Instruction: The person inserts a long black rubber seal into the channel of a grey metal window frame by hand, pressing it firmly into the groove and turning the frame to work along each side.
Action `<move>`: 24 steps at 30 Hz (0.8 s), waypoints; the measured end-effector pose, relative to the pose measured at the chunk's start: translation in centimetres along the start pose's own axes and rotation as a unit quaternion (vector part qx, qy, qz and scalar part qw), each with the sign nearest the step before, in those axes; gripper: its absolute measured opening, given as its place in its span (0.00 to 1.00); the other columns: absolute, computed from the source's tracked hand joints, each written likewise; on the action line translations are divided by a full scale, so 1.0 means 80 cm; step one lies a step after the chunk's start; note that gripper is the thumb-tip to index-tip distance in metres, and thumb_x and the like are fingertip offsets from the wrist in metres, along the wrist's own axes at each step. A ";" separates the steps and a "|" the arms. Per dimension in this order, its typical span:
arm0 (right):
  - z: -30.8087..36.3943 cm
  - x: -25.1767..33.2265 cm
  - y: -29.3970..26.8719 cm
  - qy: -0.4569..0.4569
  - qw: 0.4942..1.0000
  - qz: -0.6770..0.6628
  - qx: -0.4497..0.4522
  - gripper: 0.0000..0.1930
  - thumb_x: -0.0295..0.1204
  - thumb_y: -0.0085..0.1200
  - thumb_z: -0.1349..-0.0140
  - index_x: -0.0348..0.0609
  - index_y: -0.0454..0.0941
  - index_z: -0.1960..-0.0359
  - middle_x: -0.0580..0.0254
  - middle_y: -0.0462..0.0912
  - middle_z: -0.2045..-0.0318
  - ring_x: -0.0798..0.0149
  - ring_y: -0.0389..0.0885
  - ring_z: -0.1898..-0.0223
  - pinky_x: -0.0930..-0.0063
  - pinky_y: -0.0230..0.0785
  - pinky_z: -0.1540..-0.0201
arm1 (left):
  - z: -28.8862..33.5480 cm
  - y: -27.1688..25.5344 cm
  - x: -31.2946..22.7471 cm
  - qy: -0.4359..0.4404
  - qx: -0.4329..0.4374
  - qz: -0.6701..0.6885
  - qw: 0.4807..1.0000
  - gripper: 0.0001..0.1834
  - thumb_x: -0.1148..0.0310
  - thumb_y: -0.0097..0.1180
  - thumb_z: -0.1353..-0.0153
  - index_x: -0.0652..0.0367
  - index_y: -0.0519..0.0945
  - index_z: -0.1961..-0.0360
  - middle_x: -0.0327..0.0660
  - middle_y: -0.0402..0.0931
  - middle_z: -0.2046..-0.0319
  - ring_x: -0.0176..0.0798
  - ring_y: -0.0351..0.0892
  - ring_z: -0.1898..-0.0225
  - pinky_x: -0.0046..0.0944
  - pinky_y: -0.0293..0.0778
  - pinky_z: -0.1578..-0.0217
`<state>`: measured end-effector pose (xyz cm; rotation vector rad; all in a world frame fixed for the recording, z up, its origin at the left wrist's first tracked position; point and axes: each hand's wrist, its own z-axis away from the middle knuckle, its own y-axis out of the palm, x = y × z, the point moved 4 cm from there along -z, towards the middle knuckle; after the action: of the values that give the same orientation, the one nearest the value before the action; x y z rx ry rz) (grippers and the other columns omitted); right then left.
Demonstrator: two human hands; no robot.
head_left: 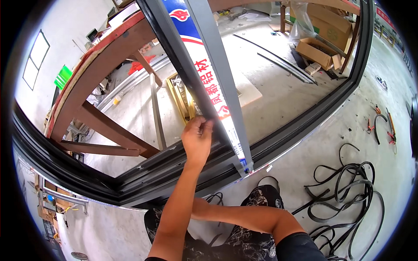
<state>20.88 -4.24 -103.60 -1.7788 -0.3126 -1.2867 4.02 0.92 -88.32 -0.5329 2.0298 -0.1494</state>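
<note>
My left hand is closed, its fingers curled and thumb pressed against the left edge of a dark grey upright bar in a large metal window frame. What it pinches there, if anything, is too small to make out. A printed white, blue and red protective film covers the bar's face. My right forearm crosses beneath my left one. Of my right hand only the wrist end shows; the fingers are hidden behind my left forearm and the frame's lower rail.
Long black rubber strips lie coiled on the floor to the right, with red-handled tools beyond. Brown trestle supports stand under the frame. Cardboard boxes and metal profiles lie past it.
</note>
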 end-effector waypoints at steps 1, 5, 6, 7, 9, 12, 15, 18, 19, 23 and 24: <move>0.000 0.007 -0.004 -0.008 1.000 0.000 0.015 0.09 0.31 0.51 0.43 0.43 0.77 0.62 0.50 0.83 0.66 0.43 0.81 0.61 0.50 0.73 0.65 | -0.001 -0.005 0.002 0.000 0.018 -0.037 0.999 0.10 0.71 0.62 0.40 0.68 0.78 0.66 0.44 0.76 0.75 0.35 0.75 0.76 0.34 0.72 0.72; 0.008 0.030 -0.027 -0.025 0.998 0.030 0.054 0.10 0.27 0.58 0.48 0.44 0.78 0.63 0.50 0.83 0.71 0.44 0.82 0.66 0.49 0.72 0.67 | -0.017 -0.016 -0.018 -0.012 0.028 0.006 1.000 0.14 0.66 0.61 0.37 0.69 0.78 0.64 0.41 0.77 0.74 0.31 0.74 0.75 0.32 0.72 0.71; 0.008 0.030 -0.029 -0.026 0.997 0.044 0.058 0.11 0.26 0.59 0.49 0.44 0.79 0.62 0.51 0.83 0.72 0.45 0.82 0.67 0.49 0.72 0.68 | -0.024 -0.019 -0.036 -0.011 0.025 0.044 0.999 0.15 0.64 0.62 0.37 0.69 0.78 0.61 0.39 0.77 0.74 0.28 0.73 0.75 0.30 0.71 0.72; 0.008 0.030 -0.027 -0.030 0.997 0.044 0.064 0.11 0.27 0.59 0.49 0.44 0.80 0.62 0.50 0.82 0.73 0.45 0.82 0.67 0.49 0.73 0.68 | -0.035 -0.022 -0.046 0.017 0.001 0.036 0.999 0.15 0.65 0.62 0.38 0.69 0.79 0.61 0.38 0.76 0.75 0.27 0.71 0.76 0.29 0.69 0.74; 0.007 0.024 -0.022 -0.035 0.995 0.047 0.077 0.13 0.27 0.60 0.49 0.45 0.81 0.60 0.50 0.82 0.74 0.45 0.82 0.68 0.48 0.73 0.67 | -0.054 -0.021 -0.078 0.025 -0.040 0.067 0.997 0.13 0.66 0.61 0.37 0.68 0.79 0.61 0.35 0.72 0.78 0.26 0.64 0.78 0.29 0.63 0.77; 0.004 0.007 -0.007 -0.033 0.997 0.054 0.054 0.15 0.28 0.61 0.48 0.47 0.82 0.56 0.50 0.83 0.71 0.45 0.83 0.65 0.49 0.74 0.65 | -0.075 -0.018 -0.079 0.077 -0.053 0.056 0.994 0.13 0.66 0.56 0.34 0.67 0.78 0.68 0.37 0.68 0.80 0.29 0.63 0.77 0.33 0.63 0.75; 0.004 0.004 -0.006 -0.028 0.997 0.044 0.063 0.15 0.28 0.61 0.48 0.47 0.82 0.56 0.48 0.83 0.68 0.45 0.82 0.62 0.50 0.74 0.62 | -0.075 -0.021 -0.085 0.044 -0.065 0.032 0.996 0.13 0.66 0.56 0.33 0.67 0.77 0.70 0.39 0.69 0.80 0.30 0.64 0.77 0.34 0.64 0.74; 0.004 0.017 -0.016 0.009 0.994 0.036 0.104 0.15 0.29 0.60 0.47 0.46 0.81 0.55 0.47 0.83 0.65 0.45 0.82 0.59 0.51 0.74 0.60 | -0.072 -0.036 -0.080 0.037 -0.059 0.041 0.997 0.13 0.66 0.56 0.33 0.67 0.78 0.68 0.40 0.71 0.79 0.31 0.67 0.76 0.35 0.65 0.73; 0.004 0.015 -0.016 0.007 0.995 0.044 0.095 0.15 0.29 0.59 0.46 0.46 0.81 0.55 0.47 0.83 0.65 0.45 0.82 0.60 0.51 0.74 0.60 | -0.067 -0.043 -0.093 0.010 0.005 0.013 1.000 0.12 0.65 0.56 0.34 0.66 0.77 0.66 0.43 0.74 0.77 0.37 0.72 0.74 0.40 0.68 0.71; 0.006 0.013 -0.018 -0.032 0.997 0.039 0.065 0.11 0.33 0.58 0.43 0.49 0.80 0.57 0.50 0.83 0.66 0.46 0.82 0.61 0.51 0.74 0.62 | -0.034 -0.027 -0.056 0.121 0.048 -0.119 0.984 0.13 0.63 0.55 0.35 0.64 0.77 0.64 0.53 0.76 0.69 0.56 0.76 0.68 0.49 0.72 0.64; 0.006 0.015 -0.023 -0.011 0.995 0.041 0.087 0.11 0.33 0.58 0.42 0.48 0.80 0.58 0.51 0.83 0.66 0.47 0.83 0.62 0.52 0.73 0.63 | -0.014 -0.036 -0.042 0.110 0.044 -0.107 0.987 0.12 0.63 0.54 0.34 0.64 0.78 0.63 0.53 0.76 0.68 0.55 0.76 0.68 0.49 0.72 0.63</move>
<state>20.52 -3.18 -101.64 -1.6414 -0.3489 -1.1468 5.33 -0.38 -84.14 -0.7034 2.1639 -0.4411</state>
